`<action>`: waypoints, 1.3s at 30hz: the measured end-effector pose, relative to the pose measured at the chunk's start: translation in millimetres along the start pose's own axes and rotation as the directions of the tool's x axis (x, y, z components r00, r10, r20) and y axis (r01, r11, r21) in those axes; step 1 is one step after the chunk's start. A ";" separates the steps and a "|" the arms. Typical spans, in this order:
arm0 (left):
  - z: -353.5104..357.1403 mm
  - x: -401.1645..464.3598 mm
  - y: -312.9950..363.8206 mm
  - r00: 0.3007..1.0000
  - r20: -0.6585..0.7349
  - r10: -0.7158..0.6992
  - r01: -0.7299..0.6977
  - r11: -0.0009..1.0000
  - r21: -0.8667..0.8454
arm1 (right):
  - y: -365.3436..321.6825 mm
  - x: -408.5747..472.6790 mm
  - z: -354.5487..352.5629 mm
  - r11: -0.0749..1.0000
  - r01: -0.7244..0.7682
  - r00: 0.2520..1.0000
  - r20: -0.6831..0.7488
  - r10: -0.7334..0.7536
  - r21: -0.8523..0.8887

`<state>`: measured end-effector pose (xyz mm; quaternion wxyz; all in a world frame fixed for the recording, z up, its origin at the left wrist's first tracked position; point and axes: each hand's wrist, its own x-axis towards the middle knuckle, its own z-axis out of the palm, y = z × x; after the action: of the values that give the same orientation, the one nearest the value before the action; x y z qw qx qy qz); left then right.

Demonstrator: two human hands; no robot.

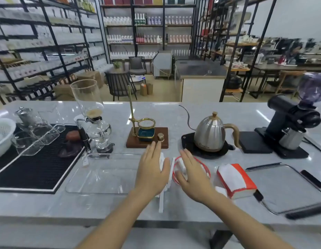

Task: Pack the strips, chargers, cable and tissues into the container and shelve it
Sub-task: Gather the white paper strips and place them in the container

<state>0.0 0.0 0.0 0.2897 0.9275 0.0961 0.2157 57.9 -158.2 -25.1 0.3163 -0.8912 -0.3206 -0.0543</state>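
A clear, shallow plastic container (104, 174) lies on the grey counter, left of my hands. My left hand (152, 169) hovers flat, fingers straight, over white power strips (164, 178) that stick out under its right edge. My right hand (191, 174) is spread with straight fingers over a coiled red cable (203, 165) and a white charger (182, 163) inside the coil. An orange-and-white tissue pack (235, 179) lies to the right of the cable. Another white item (221, 190) shows beside my right wrist. Neither hand grips anything.
Behind my hands stand a steel gooseneck kettle (211, 135) on its black base, a wooden drip stand (147, 137) and a glass siphon brewer (95, 114). A black drain mat (35, 168) with glassware lies left. A metal tray (289, 187) and black grinder (291, 121) stand right.
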 end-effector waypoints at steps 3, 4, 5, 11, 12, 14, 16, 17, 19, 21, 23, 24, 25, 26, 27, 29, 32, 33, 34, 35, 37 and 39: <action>17.2 -19.1 -9.5 0.994 0.052 -0.094 0.098 0.993 -0.072 | 8.7 -16.3 15.6 0.997 -0.058 0.998 0.027 0.056 0.052; 25.3 -29.2 -13.9 0.989 0.080 -0.125 0.133 0.986 -0.101 | 11.4 -23.2 23.5 0.995 -0.067 0.997 0.053 0.064 0.070; 32.9 -37.6 -17.0 0.983 0.099 -0.154 0.167 0.976 -0.137 | 12.1 -27.6 29.2 0.992 -0.074 0.996 0.064 0.068 0.102; 63.0 -70.8 -36.5 0.945 0.158 -0.285 0.314 0.927 -0.207 | 0.8 -42.5 45.2 0.931 -0.071 0.997 0.056 0.055 0.359; 66.5 -71.6 -39.0 0.941 0.165 -0.295 0.326 0.922 -0.209 | 0.7 -42.7 48.9 0.926 -0.085 0.996 0.064 0.066 0.367; 71.7 -70.4 -43.4 0.933 0.161 -0.321 0.350 0.913 -0.209 | 0.6 -41.9 55.8 0.923 -0.092 0.995 0.071 0.071 0.374; 75.3 -66.5 -46.7 0.923 0.161 -0.349 0.377 0.904 -0.200 | 0.8 -39.3 61.0 0.917 -0.102 0.994 0.078 0.078 0.385; 78.0 -64.4 -48.8 0.921 0.161 -0.355 0.382 0.903 -0.195 | 1.5 -37.4 64.3 0.915 -0.111 0.993 0.082 0.086 0.388; 81.6 -61.6 -50.9 0.917 0.166 -0.363 0.391 0.900 -0.192 | 3.9 -34.0 70.0 0.915 -0.119 0.992 0.084 0.094 0.385; 84.9 -58.4 -53.1 0.914 0.167 -0.369 0.398 0.894 -0.204 | 6.8 -30.0 76.2 0.921 -0.114 0.993 0.068 0.096 0.373; 88.3 -53.3 -55.7 0.914 0.155 -0.374 0.402 0.888 -0.222 | 8.3 -26.4 81.3 0.930 -0.106 0.994 0.042 0.097 0.353; 89.3 -50.3 -57.3 0.913 0.149 -0.380 0.406 0.883 -0.233 | 8.1 -24.3 83.4 0.932 -0.103 0.995 0.029 0.100 0.347; 90.1 -47.1 -58.4 0.909 0.148 -0.389 0.415 0.876 -0.246 | 6.8 -22.0 84.9 0.934 -0.106 0.994 0.014 0.108 0.340; 90.3 -43.7 -58.6 0.904 0.152 -0.401 0.428 0.866 -0.259 | 5.8 -19.5 86.6 0.936 -0.114 0.993 0.001 0.121 0.334; 90.4 -40.3 -58.7 0.897 0.155 -0.414 0.441 0.856 -0.270 | 5.6 -16.4 89.0 0.935 -0.124 0.991 -0.009 0.135 0.331; 90.2 -33.5 -58.5 0.885 0.151 -0.441 0.466 0.835 -0.293 | 6.1 -8.9 95.3 0.934 -0.142 0.988 -0.010 0.154 0.327; 88.8 -26.6 -53.2 0.860 0.162 -0.484 0.508 0.781 -0.364 | 9.2 0.8 100.7 0.932 -0.182 0.982 0.006 0.190 0.313; 88.1 -24.7 -51.5 0.851 0.165 -0.498 0.521 0.763 -0.383 | 10.0 4.5 101.1 0.932 -0.190 0.980 -0.005 0.201 0.308; 86.7 -23.2 -50.1 0.845 0.163 -0.510 0.530 0.751 -0.394 | 10.8 7.8 101.6 0.932 -0.187 0.979 -0.017 0.202 0.311; 85.3 -21.8 -48.8 0.840 0.157 -0.520 0.535 0.743 -0.403 | 10.9 10.7 101.8 0.930 -0.185 0.979 -0.019 0.202 0.317; 82.6 -19.3 -46.0 0.832 0.155 -0.533 0.542 0.722 -0.429 | 9.9 15.4 101.4 0.922 -0.201 0.977 -0.004 0.214 0.330; 80.4 -16.0 -42.3 0.820 0.177 -0.544 0.558 0.695 -0.454 | 11.3 19.6 101.7 0.907 -0.216 0.973 0.004 0.230 0.362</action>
<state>20.2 -10.3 -89.4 0.5656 0.7552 0.3077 0.1226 69.4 -93.5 -106.1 0.4843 -0.8477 -0.2150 0.0247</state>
